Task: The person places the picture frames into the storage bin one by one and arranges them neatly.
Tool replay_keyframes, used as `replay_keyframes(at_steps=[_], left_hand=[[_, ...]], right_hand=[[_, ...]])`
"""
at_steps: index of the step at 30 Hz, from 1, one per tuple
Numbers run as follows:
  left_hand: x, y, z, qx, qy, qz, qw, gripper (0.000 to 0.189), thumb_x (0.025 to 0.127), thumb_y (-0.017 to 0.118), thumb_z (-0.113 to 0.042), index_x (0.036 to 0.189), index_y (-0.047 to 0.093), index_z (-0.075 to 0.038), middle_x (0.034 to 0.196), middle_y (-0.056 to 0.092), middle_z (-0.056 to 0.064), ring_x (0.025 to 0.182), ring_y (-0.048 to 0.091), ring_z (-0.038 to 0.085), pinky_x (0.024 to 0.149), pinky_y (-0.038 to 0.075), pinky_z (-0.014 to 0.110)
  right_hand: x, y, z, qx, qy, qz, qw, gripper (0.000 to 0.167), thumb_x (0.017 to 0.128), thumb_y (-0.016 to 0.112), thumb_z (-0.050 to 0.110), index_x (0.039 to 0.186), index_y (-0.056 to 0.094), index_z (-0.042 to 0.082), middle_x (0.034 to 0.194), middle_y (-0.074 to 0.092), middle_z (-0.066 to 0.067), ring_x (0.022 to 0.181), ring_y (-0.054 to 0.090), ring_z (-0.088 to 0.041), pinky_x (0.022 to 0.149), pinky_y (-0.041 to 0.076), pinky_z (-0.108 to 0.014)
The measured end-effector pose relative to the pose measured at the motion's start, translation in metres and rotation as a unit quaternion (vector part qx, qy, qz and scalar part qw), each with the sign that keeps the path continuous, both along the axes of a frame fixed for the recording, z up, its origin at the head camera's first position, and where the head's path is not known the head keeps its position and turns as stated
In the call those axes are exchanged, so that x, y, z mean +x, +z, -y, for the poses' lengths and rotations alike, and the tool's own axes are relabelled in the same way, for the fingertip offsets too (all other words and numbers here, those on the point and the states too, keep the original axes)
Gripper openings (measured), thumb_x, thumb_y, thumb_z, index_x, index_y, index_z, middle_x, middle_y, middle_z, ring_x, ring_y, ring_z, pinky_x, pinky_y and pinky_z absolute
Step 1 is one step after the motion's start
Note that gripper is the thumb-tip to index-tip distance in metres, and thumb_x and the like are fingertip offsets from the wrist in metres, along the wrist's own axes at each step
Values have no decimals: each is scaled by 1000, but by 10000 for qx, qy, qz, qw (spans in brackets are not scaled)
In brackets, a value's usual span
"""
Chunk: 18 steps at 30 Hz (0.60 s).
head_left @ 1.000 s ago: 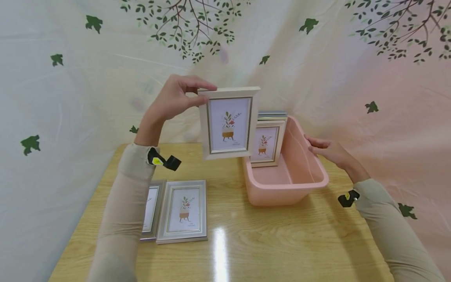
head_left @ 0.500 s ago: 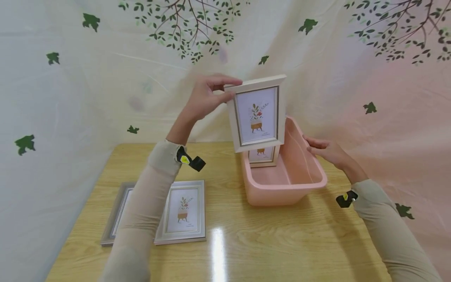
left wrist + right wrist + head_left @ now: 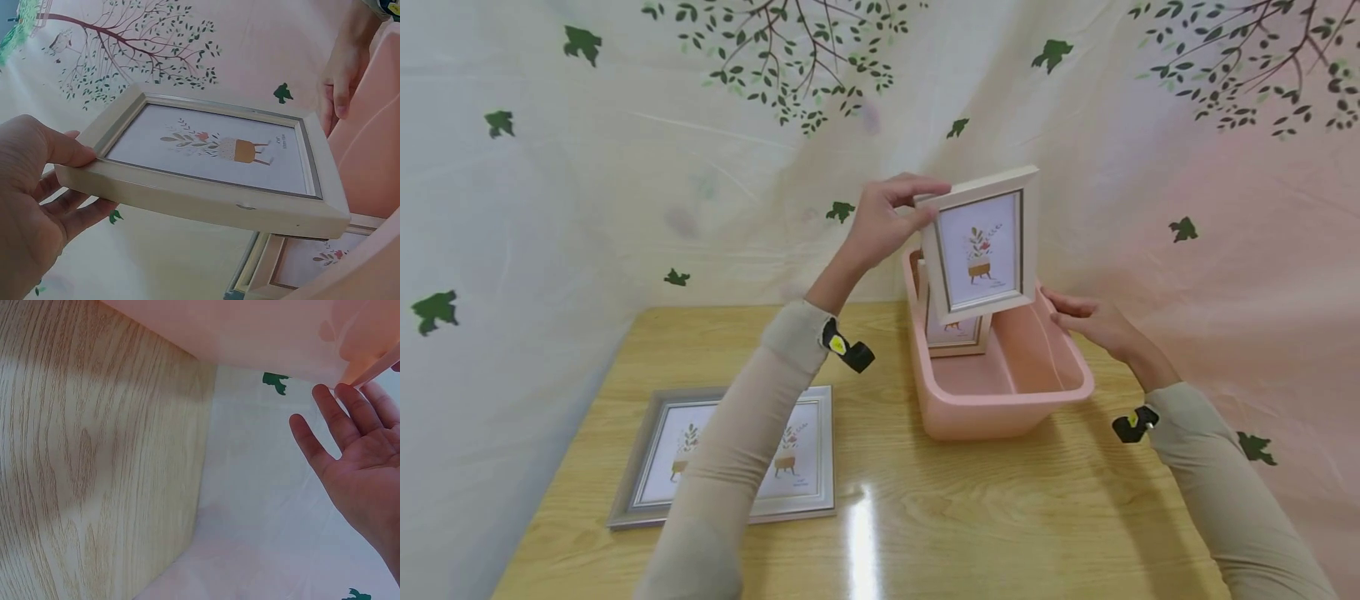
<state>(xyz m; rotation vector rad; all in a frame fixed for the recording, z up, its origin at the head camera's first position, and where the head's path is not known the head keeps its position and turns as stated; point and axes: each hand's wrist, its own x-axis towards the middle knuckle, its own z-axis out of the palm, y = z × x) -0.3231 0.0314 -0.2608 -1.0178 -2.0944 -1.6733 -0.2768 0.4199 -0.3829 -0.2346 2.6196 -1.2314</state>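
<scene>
As seen in head view, the cream photo frame (image 3: 981,246) is pinched at its upper L corner by the L hand (image 3: 886,218) & held tilted above the pink bin (image 3: 1007,398), in which a 2nd frame (image 3: 953,335) is part-hidden behind it. Bin rim is touched by the R hand (image 3: 1097,323). L wrist view: grip is opened only to frame thickness, thumb on front, fingers below; frame's bulk is cantilevered beyond fingertips. R wrist view: fingers are near-straight at rim.

White glare streaks the wooden table (image 3: 970,533); both wrist views look dimmer.
</scene>
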Motion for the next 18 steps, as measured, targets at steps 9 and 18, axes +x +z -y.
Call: replay_keyframes(at_steps=[9,18], left_hand=[[1,-20,-14,-250,-88,242,9994,25,93,66,3,116,75,2,120,72,16,111,65,20,90,55,31],[-1,-32,-13,-834,-390,180,9956,23,92,66,5,113,75,3,123,71,16,113,65,22,89,56,28]], right_hand=[[1,0,2,-77,30,-79,9999,62,104,58,29,158,33,14,162,32,-18,150,30,-46,118,28,-69],[2,0,1,-86,127,-100,9998,61,105,57,26,158,32,12,162,33,-21,150,29,-48,117,26,-71]])
